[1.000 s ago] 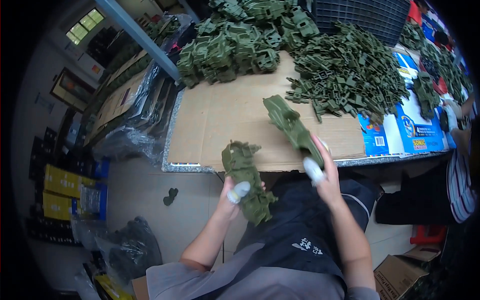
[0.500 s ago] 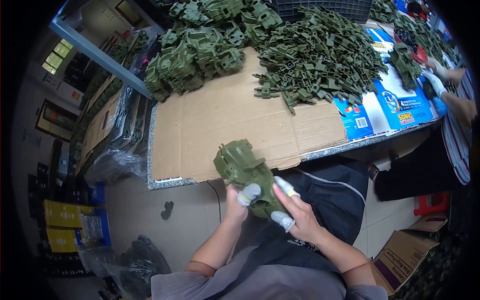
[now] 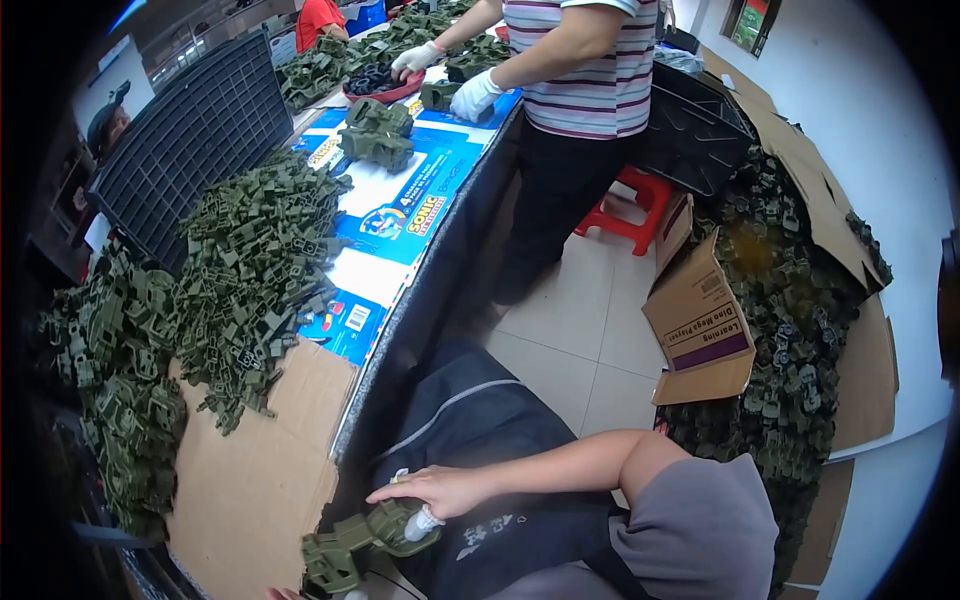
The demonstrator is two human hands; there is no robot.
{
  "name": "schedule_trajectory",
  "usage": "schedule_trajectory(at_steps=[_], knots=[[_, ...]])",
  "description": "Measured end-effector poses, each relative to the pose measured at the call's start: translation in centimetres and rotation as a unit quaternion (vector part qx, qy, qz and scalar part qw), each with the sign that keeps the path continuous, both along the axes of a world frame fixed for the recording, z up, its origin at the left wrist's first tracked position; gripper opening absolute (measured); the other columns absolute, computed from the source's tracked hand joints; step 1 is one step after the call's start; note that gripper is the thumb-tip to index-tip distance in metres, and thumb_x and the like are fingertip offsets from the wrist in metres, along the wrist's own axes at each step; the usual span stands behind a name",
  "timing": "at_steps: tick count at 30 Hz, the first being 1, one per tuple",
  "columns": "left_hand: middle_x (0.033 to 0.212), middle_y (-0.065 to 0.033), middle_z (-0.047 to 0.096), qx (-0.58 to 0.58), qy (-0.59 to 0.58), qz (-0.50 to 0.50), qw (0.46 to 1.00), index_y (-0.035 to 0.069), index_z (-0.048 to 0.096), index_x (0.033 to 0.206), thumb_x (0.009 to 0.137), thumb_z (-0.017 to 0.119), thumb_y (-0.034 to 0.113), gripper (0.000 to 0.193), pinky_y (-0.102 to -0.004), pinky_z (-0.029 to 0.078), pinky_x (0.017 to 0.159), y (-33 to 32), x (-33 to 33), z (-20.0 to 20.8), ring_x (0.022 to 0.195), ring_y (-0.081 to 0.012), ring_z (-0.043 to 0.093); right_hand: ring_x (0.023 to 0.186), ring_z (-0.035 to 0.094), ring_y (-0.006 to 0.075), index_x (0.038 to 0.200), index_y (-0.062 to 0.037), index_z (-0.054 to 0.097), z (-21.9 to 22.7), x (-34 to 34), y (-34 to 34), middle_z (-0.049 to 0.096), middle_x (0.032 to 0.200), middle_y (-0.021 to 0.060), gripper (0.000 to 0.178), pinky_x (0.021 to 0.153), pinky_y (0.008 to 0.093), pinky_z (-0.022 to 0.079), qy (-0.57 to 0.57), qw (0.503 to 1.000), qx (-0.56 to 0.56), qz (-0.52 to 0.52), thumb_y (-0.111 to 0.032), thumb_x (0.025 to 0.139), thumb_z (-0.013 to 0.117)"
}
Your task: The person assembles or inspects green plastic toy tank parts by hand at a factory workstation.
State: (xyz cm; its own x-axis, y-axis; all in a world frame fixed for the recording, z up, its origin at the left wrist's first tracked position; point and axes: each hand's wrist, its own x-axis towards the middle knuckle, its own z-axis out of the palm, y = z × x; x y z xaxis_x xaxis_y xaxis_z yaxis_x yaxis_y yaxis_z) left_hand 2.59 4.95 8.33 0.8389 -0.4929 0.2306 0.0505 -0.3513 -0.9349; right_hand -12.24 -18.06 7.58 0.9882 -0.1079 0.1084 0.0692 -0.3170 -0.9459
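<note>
An olive-green moulded plastic part (image 3: 350,545), bulky with cut-outs, hangs beside the table's near edge, over my dark apron. My right hand (image 3: 440,493) is closed on its upper end; the thumb, in a white finger cover, presses on top and the fingers reach over the far side. Only fingertips of my left hand (image 3: 283,594) show at the lower edge, with a white-covered tip beside the part's lower end. They appear to grip that end, though most of the hand is out of view.
Small green pieces (image 3: 255,270) and larger green parts (image 3: 125,390) are heaped on the cardboard-covered table (image 3: 260,470). A black crate (image 3: 190,150) stands behind them. A gloved co-worker (image 3: 580,70) handles parts ahead. A red stool (image 3: 640,205), an open carton (image 3: 705,325) and piled parts (image 3: 770,380) lie right.
The view has swung to the right, bringing the co-worker and floor pile into sight. The green plastic part now sits low in the picture, and my left hand is nearly out of view.
</note>
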Motion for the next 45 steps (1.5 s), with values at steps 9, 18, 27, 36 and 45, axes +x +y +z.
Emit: schedule_trajectory(at_steps=[9, 18, 27, 36, 45], knots=[[0.105, -0.02, 0.055, -0.325, 0.788, -0.187, 0.488, 0.011, 0.023, 0.14, 0.072, 0.06, 0.013, 0.078, -0.0419, 0.041, 0.083, -4.3, -3.4, -0.1, 0.096, -0.0369, 0.052, 0.094, 0.055, 0.0333, 0.125, 0.0029, 0.041, -4.8, -2.7, 2.2, 0.057, 0.104, 0.0198, 0.06, 0.083, 0.0374, 0.044, -0.003, 0.962, -0.257, 0.089, -0.019, 0.071, 0.059], [0.098, -0.0192, 0.056, -0.37, 0.763, -0.161, 0.505, 0.002, 0.036, 0.131, 0.064, 0.054, 0.001, 0.069, -0.0407, 0.041, 0.088, -5.0, -4.7, 0.2, 0.099, -0.0349, 0.053, 0.103, 0.048, 0.0315, 0.132, 0.0037, 0.032, -2.0, -2.8, 1.3, 0.052, 0.105, 0.0188, 0.066, 0.089, 0.036, 0.039, 0.108, 0.957, -0.239, 0.126, -0.004, 0.071, 0.055], [0.095, -0.0188, 0.059, -0.357, 0.754, -0.183, 0.52, 0.002, 0.037, 0.129, 0.061, 0.053, -0.003, 0.07, -0.04, 0.039, 0.094, -4.5, -4.4, -0.3, 0.093, -0.0335, 0.056, 0.093, 0.052, 0.0298, 0.13, 0.005, 0.037, -1.7, -2.3, 1.3, 0.053, 0.095, 0.0167, 0.067, 0.083, 0.0342, 0.043, 0.164, 0.951, -0.215, 0.147, 0.004, 0.065, 0.054], [0.104, -0.0187, 0.054, -0.366, 0.805, -0.091, 0.459, 0.005, 0.038, 0.129, 0.058, 0.051, -0.004, 0.072, -0.0418, 0.036, 0.092, -4.9, -3.8, -1.0, 0.101, -0.0344, 0.05, 0.089, 0.055, 0.0329, 0.125, -0.0004, 0.046, -5.1, -3.0, 1.9, 0.055, 0.095, 0.0183, 0.052, 0.083, 0.035, 0.042, 0.147, 0.986, -0.004, 0.083, 0.0, 0.074, 0.053], [0.1, -0.0173, 0.057, -0.364, 0.805, -0.103, 0.458, 0.007, 0.04, 0.127, 0.058, 0.051, -0.003, 0.071, -0.0406, 0.031, 0.096, -5.2, -3.8, -0.9, 0.099, -0.0333, 0.052, 0.09, 0.056, 0.0335, 0.118, -0.0012, 0.054, -5.5, -2.9, 1.8, 0.056, 0.093, 0.0202, 0.045, 0.08, 0.0366, 0.043, 0.174, 0.98, 0.07, 0.063, 0.001, 0.072, 0.053]])
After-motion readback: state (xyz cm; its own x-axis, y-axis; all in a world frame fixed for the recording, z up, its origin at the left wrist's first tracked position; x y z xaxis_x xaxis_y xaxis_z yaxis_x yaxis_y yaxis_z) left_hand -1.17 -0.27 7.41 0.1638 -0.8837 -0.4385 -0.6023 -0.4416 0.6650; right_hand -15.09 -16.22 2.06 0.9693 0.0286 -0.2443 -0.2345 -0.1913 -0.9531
